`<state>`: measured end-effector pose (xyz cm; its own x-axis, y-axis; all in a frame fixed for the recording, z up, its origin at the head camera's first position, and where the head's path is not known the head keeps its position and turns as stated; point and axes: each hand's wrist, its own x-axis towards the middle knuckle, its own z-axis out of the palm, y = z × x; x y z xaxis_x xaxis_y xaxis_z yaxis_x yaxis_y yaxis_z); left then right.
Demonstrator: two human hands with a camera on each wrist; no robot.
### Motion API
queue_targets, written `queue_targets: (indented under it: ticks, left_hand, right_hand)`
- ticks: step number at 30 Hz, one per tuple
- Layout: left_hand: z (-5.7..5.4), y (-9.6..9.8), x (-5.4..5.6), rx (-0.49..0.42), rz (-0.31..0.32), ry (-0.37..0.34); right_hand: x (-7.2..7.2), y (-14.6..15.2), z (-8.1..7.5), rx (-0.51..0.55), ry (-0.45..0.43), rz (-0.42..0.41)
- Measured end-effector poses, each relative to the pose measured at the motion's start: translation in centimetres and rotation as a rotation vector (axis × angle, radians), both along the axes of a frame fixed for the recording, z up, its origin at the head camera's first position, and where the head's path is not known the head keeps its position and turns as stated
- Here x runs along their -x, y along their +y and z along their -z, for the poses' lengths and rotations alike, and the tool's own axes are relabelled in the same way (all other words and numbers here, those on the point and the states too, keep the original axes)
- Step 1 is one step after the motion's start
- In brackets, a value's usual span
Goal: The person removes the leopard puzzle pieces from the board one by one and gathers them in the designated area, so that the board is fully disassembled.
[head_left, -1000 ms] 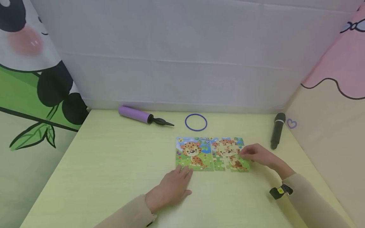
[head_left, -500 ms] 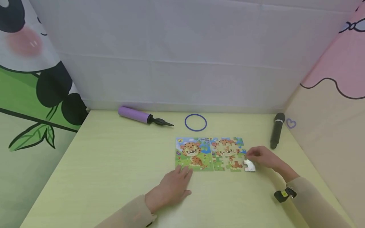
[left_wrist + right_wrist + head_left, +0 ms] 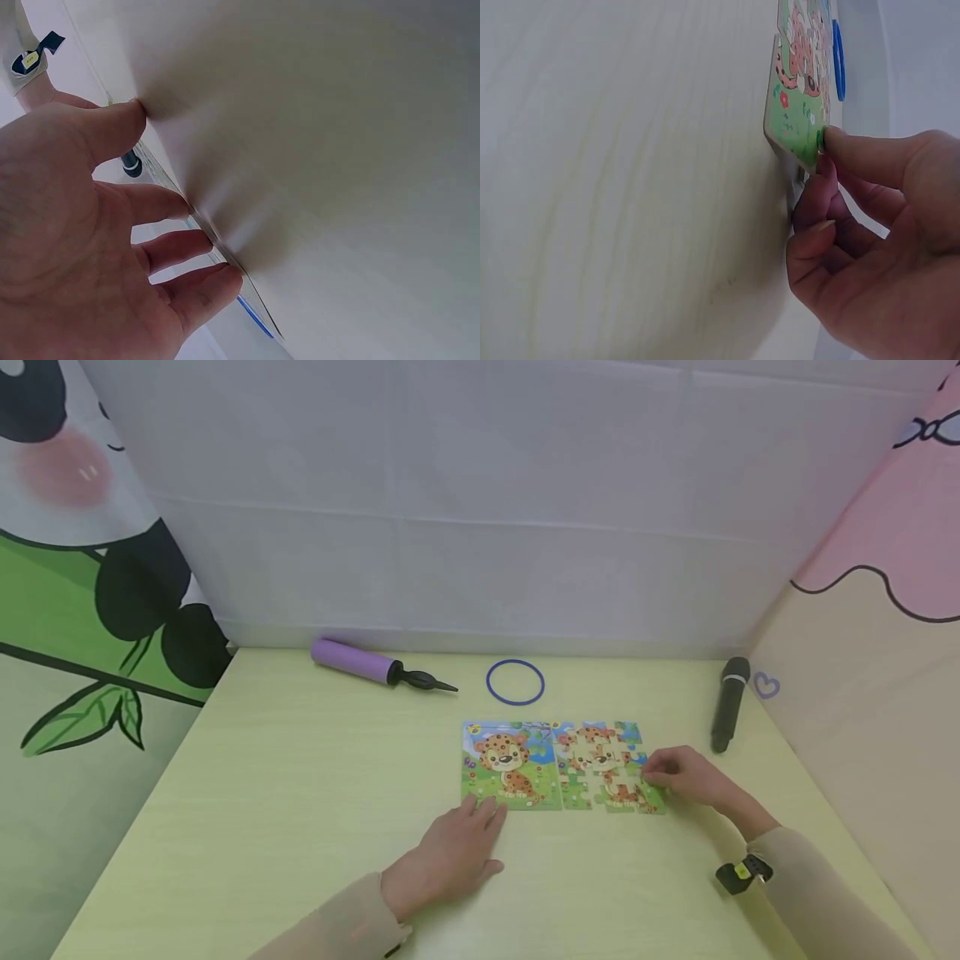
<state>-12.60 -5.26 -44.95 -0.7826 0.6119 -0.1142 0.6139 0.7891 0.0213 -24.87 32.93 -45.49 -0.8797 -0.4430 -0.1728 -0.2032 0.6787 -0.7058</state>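
My left hand [image 3: 453, 852] rests with straight fingers on the near edge of a leopard picture card [image 3: 512, 764]. In the left wrist view its fingertips line that thin edge, the thumb held apart. Right of the card lies a matching jigsaw puzzle [image 3: 596, 758] with several gaps. At its near right corner my right hand [image 3: 684, 772] pinches a green corner puzzle piece [image 3: 795, 112] between thumb and index finger. The right wrist view shows that piece tilted, its outer edge raised off the table, with a red flower and a spotted tail printed on it. My other right fingers curl beneath.
Toward the back of the table [image 3: 315, 793] lie a purple hand pump [image 3: 356, 662] with a black nozzle and a blue ring [image 3: 488, 685]. A black microphone [image 3: 729, 706] lies near the right edge. A white cloth wall [image 3: 450, 568] closes off the back.
My right hand has shifted a little to the right with the corner piece. Half a second ago the piece shone white with glare; now its green print shows. My left hand has stayed put.
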Motion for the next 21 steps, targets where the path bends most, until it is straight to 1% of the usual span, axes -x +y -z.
queue_targets:
  ticks: [11,15,21]
  left_hand:
    - [0.26,0.0,0.11,0.0,0.003,0.01]
    - [0.17,0.02,0.06,0.013,-0.001,-0.003]
    - [-0.08,-0.04,-0.01,0.006,0.007,0.005]
  right_hand:
    - [0.25,-0.16,0.24,-0.038,0.058,-0.014]
    - [0.43,0.05,0.22,-0.056,0.082,-0.034]
    - [0.66,0.18,-0.02,-0.055,0.091,-0.051]
